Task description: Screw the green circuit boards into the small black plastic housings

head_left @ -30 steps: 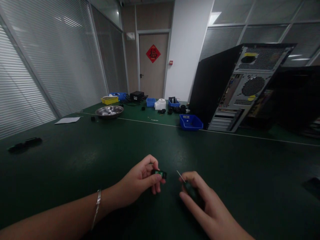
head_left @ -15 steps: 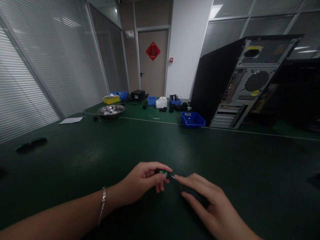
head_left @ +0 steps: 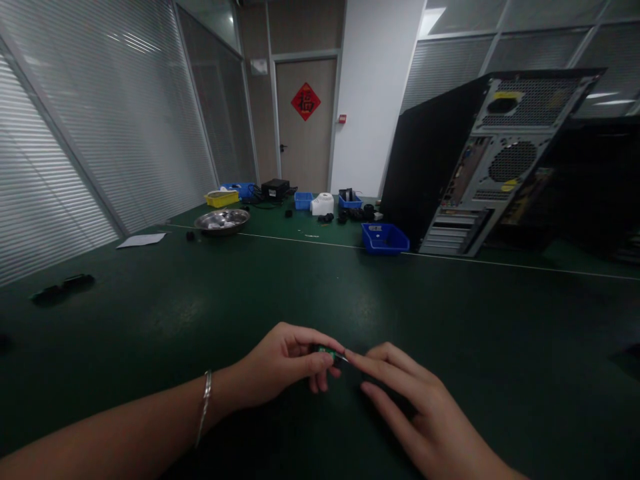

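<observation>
Pinched between the thumb and fingers of my left hand (head_left: 290, 360) is a small green circuit board (head_left: 327, 352) with dark edges, partly covered by the thumb. My right hand (head_left: 415, 400) grips a thin metal-shafted tool (head_left: 342, 357), its index finger stretched along it. The bright shaft meets the right end of the board, close to my left index fingertip. The tool's handle is hidden under my right hand, so its exact kind does not show. Both hands are just above the dark green table (head_left: 270, 287).
A blue bin (head_left: 385, 240) stands beyond my right hand, beside a tilted black computer case (head_left: 435, 153). Farther left are a metal bowl (head_left: 223, 222), a white paper (head_left: 141, 241) and dark green-edged parts (head_left: 63, 288). A white housing (head_left: 323, 204) and small bins line the back.
My right hand has shifted slightly left and up, its index fingertip now nearer my left fingers. The circuit board is turned a little and shows less of its face.
</observation>
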A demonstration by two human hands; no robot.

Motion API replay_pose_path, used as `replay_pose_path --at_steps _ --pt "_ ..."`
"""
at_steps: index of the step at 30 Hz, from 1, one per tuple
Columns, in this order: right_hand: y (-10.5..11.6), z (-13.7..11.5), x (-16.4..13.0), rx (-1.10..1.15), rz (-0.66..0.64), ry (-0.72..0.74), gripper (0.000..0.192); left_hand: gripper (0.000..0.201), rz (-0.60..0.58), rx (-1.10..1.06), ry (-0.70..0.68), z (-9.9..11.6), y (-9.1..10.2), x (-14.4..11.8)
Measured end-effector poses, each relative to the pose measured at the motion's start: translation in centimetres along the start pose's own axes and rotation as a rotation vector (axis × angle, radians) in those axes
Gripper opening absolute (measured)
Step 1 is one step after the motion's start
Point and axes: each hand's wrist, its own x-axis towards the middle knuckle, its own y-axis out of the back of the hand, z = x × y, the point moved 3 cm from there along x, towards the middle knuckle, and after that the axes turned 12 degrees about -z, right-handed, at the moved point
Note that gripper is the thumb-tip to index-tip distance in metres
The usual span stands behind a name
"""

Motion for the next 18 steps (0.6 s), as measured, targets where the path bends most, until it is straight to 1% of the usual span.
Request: replay_pose_path --at_steps 7,11,18 --pt "-0.33 0.60 -0.21 -0.050 -0.011 -0.013 0.041 0.026 -0.041 -0.008 -0.003 -0.26 0.05 -0.01" --pt "-0.38 0.72 -0.29 -0.050 -0.019 0.014 0.041 0.027 -0.070 -0.051 -0.027 -0.54 0.14 0.01" --pt "-0.25 0.43 -0.19 0.011 -0.006 0.041 0.037 0.027 -0.107 -0.104 -0.038 -0.32 0.00 -0.09"
